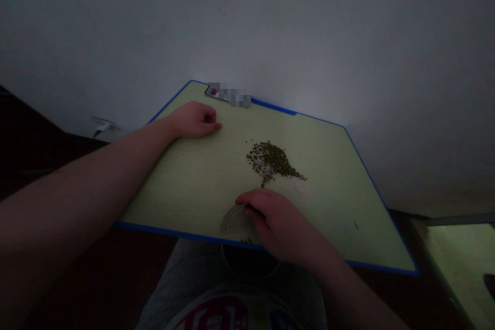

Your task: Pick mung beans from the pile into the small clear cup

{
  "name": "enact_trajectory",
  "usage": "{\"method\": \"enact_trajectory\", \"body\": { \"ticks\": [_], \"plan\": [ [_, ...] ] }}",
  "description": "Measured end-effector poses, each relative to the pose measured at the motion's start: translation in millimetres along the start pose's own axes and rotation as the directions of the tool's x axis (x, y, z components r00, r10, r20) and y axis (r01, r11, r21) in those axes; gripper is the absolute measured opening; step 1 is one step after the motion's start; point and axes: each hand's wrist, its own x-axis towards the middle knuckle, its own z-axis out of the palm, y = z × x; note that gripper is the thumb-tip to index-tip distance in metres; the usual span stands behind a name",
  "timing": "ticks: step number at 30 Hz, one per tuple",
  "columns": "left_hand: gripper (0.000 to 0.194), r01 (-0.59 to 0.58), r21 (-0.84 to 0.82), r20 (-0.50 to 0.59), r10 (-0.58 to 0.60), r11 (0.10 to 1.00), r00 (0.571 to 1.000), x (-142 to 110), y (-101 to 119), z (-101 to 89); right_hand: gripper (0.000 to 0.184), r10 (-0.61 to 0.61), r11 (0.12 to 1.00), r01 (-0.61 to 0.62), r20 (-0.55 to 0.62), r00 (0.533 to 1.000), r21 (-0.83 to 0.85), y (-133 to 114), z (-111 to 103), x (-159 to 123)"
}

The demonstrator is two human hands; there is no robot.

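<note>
My left hand (196, 119) rests on the pale tabletop (185, 175) at its left side, with the fingers curled in and nothing visible in them. Nearer the front edge, my right hand (273, 219) is closed on a clear curved piece (231, 215) that looks like a protractor. Part of it is hidden under the fingers. Beyond my right hand lies a loose pile of small green beans (276, 157), with white grains (297, 184) beside and among them. A few beans (246, 241) sit at the front edge, above a dark round bowl (251, 263) on my lap, partly covered by the table.
A phone (216, 94), partly blurred out, lies at the back edge of the table. Blue trim (381, 201) runs around the tabletop. A pale wall (247, 26) stands right behind it. A small dark sliver (356, 225) lies at the right.
</note>
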Motion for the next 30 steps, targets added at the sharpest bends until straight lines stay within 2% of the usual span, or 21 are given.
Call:
{"method": "enact_trajectory", "body": {
  "ticks": [3, 13, 30],
  "plan": [
    [0.042, 0.010, 0.011, 0.006, -0.010, 1.000, 1.000, 0, 1, -0.6, 0.027, -0.016, 1.000, 0.016, 0.020, 1.000, 0.023, -2, 3, 0],
    [0.044, 0.009, 0.025, 0.014, -0.009, 1.000, 1.000, 1, -1, 1.4, 0.025, 0.073, 0.996, -0.075, 0.042, 0.996, 0.056, 1, 1, -18],
    [0.042, 0.016, 0.015, 0.005, -0.016, 1.000, 1.000, 0, 1, 0.5, 0.023, 0.139, 0.989, -0.138, -0.015, 0.990, 0.061, 8, 2, -41]
  ]
}}
